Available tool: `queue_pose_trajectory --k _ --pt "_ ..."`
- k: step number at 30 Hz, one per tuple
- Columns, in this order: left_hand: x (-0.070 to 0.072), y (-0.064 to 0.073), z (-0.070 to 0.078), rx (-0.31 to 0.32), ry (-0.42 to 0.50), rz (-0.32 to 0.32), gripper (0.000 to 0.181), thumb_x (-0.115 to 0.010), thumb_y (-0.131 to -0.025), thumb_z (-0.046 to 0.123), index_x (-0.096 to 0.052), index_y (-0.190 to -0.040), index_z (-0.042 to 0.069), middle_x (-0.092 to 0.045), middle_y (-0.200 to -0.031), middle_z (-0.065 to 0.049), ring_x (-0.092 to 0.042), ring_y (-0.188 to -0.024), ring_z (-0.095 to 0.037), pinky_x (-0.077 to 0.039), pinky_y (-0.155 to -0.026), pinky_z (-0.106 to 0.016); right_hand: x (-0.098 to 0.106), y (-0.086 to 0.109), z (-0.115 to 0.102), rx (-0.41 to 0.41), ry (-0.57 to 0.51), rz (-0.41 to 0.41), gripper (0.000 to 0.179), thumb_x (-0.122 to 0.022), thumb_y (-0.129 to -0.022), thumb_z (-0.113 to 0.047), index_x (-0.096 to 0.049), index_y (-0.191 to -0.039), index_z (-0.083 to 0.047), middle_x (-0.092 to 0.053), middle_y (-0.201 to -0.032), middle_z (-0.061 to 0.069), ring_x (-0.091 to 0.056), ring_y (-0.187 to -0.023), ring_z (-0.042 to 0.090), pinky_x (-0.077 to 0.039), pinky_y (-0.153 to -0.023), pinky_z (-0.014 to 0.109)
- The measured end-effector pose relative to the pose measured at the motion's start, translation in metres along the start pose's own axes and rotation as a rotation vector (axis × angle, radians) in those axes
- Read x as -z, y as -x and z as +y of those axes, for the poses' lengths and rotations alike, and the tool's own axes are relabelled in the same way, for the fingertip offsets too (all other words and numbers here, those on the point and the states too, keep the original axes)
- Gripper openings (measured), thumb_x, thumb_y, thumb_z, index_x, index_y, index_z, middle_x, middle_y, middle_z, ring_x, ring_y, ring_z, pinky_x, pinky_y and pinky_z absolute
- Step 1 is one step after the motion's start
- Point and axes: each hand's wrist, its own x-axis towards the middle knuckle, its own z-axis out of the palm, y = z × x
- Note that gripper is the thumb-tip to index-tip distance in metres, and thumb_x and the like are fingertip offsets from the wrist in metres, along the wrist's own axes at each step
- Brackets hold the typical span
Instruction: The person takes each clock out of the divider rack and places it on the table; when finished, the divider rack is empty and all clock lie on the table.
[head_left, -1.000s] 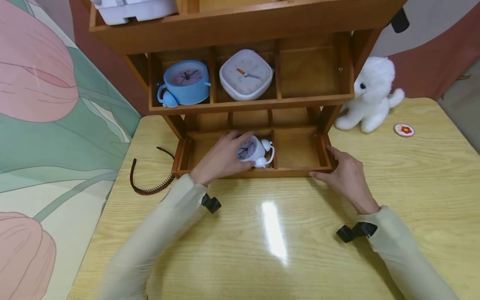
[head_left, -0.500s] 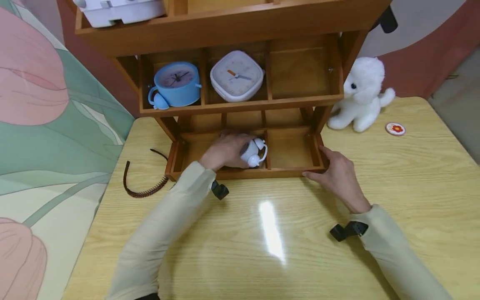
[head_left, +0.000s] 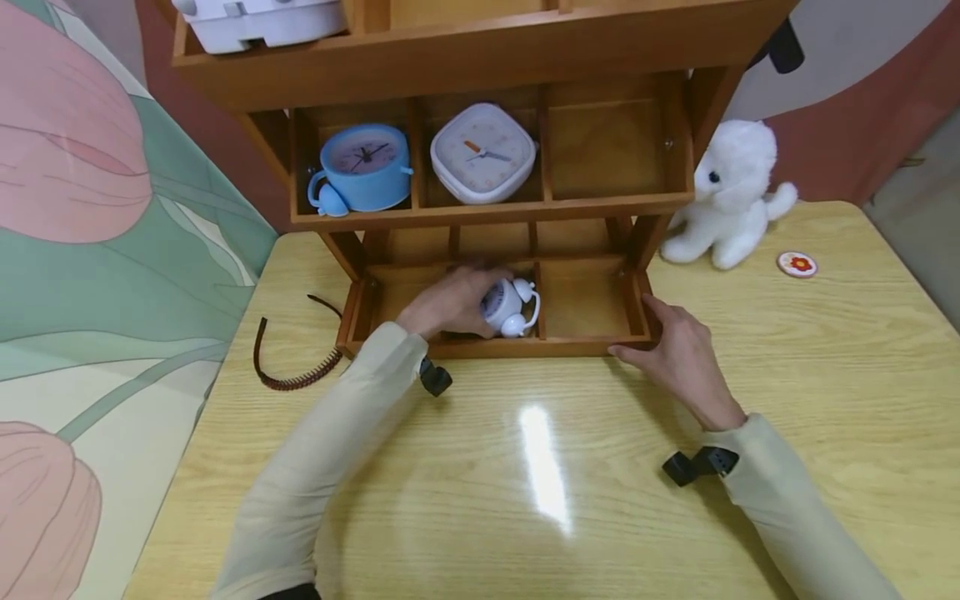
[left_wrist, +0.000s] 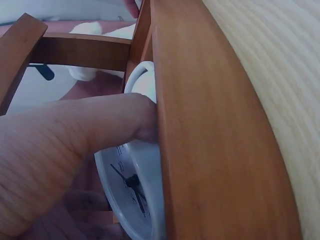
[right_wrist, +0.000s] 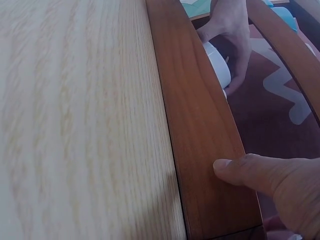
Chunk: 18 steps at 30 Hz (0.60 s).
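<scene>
A small white twin-bell alarm clock (head_left: pixel 516 325) lies on its side in the middle compartment of the bottom tier of a wooden shelf (head_left: pixel 480 347), bells and handle toward the right. My left hand (head_left: pixel 453 304) grips it from the left, covering part of its dial. In the left wrist view the thumb lies across the clock (left_wrist: pixel 150 165), close behind the tier's front board (left_wrist: pixel 200 125). My right hand (head_left: pixel 686 358) holds the tier's right front corner. Its thumb (right_wrist: pixel 240 169) presses the front board; the other fingers are at the side, mostly hidden.
The middle tier holds a blue alarm clock (head_left: pixel 371 185) and a white rounded-square clock (head_left: pixel 483 158). A white object (head_left: pixel 277 25) sits above. A brown headband (head_left: pixel 288 382) lies left, while a white plush dog (head_left: pixel 731 200) and flower badge (head_left: pixel 797 264) are at right.
My left hand has shifted right and farther into the tier around the white clock, whose dial turned out of sight and then back. The right hand keeps its place on the corner.
</scene>
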Motion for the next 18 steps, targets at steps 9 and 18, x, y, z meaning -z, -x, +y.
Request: queue_pose_trajectory --k 9,18 --pt "0.000 0.000 -0.002 -0.012 0.059 0.022 0.076 -0.086 -0.067 0.018 -0.052 -0.134 0.016 -0.061 -0.115 -0.005 -0.058 -0.097 -0.019 -0.052 -0.083 -0.033 -0.003 -0.001 0.001 0.008 0.007 -0.004 0.081 -0.086 -0.069 -0.020 -0.048 -0.132 0.014 -0.060 -0.111 0.037 -0.057 -0.100 0.049 -0.044 -0.086 0.060" --pt "0.019 0.015 0.003 -0.011 0.047 0.166 0.078 -0.085 -0.067 0.022 -0.051 -0.136 0.012 -0.057 -0.122 -0.008 -0.052 -0.106 -0.022 -0.050 -0.089 -0.036 0.001 0.001 0.001 0.014 0.007 0.007 0.081 -0.086 -0.069 -0.019 -0.048 -0.132 0.013 -0.060 -0.112 0.036 -0.057 -0.101 0.049 -0.044 -0.086 0.060"
